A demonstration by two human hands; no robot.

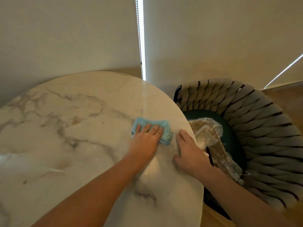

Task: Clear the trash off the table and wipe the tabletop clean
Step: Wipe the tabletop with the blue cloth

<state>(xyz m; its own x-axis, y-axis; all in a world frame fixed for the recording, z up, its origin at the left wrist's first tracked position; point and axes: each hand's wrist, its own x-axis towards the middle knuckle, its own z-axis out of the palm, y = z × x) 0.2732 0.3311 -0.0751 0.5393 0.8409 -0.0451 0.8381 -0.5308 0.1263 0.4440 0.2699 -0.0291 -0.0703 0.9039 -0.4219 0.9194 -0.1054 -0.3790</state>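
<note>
Head view: left hand (146, 136) presses flat on the blue cloth (152, 129); unwiped crumbs (102, 122) lie left of it. Right hand (188, 149) rests spread, holding nothing, at the tabletop (73, 112) edge.

Dim, warm room; daylight slits between blinds (68, 33) streak glare across the tabletop (144, 102); wide-angle edges bend.

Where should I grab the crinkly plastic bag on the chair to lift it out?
Probably by the bunched top of the bag, coming from above. It sits crumpled on the chair seat, partly tucked under the table edge, and the woven back curves around its far side, so the top looks like the only open way. Pinch a fold with your fingers; the film is loose.
</note>
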